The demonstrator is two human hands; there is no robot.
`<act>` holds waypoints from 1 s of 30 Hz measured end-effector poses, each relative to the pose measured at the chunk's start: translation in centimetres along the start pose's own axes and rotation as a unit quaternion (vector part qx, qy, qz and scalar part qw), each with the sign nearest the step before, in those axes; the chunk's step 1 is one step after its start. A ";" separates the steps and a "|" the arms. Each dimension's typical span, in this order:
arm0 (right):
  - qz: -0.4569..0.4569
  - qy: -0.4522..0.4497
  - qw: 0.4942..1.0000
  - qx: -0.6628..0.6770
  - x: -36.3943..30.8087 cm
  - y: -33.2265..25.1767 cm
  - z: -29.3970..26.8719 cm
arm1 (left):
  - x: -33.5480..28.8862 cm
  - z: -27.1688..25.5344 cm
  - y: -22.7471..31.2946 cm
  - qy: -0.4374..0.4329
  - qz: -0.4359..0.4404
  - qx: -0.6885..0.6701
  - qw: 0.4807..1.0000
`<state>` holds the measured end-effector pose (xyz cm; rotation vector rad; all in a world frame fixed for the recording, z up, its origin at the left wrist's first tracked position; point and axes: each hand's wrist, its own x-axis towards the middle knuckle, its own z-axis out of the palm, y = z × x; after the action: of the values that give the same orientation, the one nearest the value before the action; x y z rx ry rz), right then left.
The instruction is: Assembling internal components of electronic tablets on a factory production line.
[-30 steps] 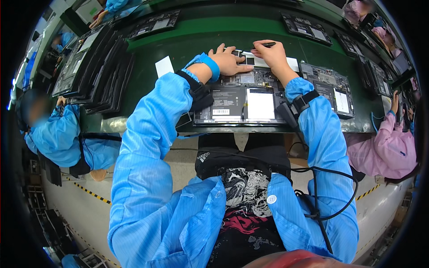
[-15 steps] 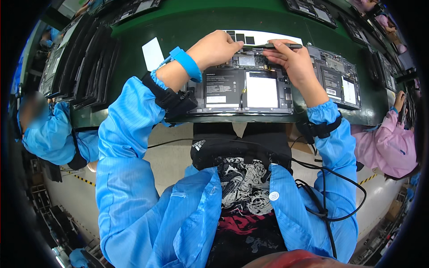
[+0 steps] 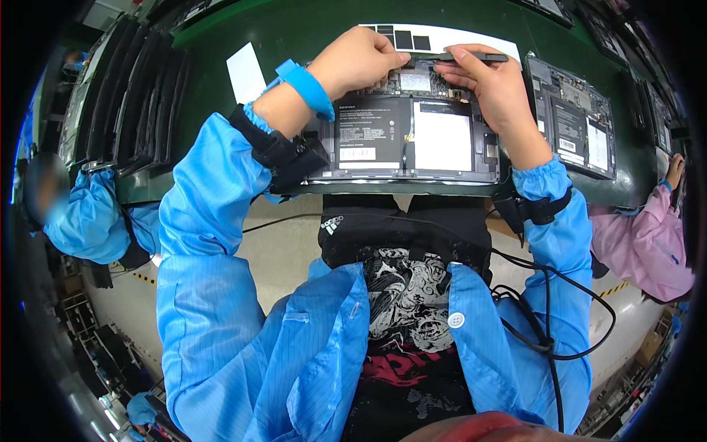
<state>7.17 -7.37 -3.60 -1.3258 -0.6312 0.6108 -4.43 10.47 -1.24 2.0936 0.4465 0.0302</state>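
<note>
An open laptop base [image 3: 490,175] lies in front of me, its circuit board along the far side and a black battery [image 3: 368,121] with a white panel [image 3: 442,136] beside it nearer to me. My left hand [image 3: 359,62] is at the base's far edge, thumb and forefinger pinched; what lies between them is too small to make out. Dark slim tweezers [image 3: 482,57] are held in my right hand [image 3: 495,85], their tip pointing left toward the left fingertips. Both hands partly hide the far edge of the board.
Behind the base lies a white strip [image 3: 479,40] with several black rectangular pads. A second open laptop base [image 3: 578,125] sits to the right. On the left are a white card [image 3: 246,74] and a row of upright dark laptop parts [image 3: 125,103]. Other people sit at both sides.
The view has shifted slightly, so the table appears higher. Both hands stay at the laptop base's far edge, the left pinched and the right holding the tweezers.
</note>
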 end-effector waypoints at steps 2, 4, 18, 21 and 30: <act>-0.013 0.003 1.000 -0.022 -0.1 0.0 0.1 | 0.4 -0.3 0.0 -0.027 -0.015 -0.014 0.999; -0.010 0.002 0.999 -0.034 -0.1 0.0 0.3 | 0.4 -0.7 0.4 -0.037 -0.025 -0.011 0.999; -0.027 -0.001 0.997 -0.077 -0.4 0.0 0.7 | 1.0 -0.5 1.2 -0.025 -0.077 0.066 0.994; -0.034 -0.003 0.996 -0.083 -0.4 -0.1 0.6 | 1.1 -0.5 1.5 -0.027 -0.074 0.069 0.994; -0.016 -0.003 0.996 -0.089 -0.4 -0.1 0.7 | 1.2 -1.2 2.4 -0.055 -0.071 0.132 0.987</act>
<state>6.42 -7.19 -3.43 -1.4780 -0.7238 0.5404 -2.78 10.70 1.17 2.3038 0.5556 -0.2383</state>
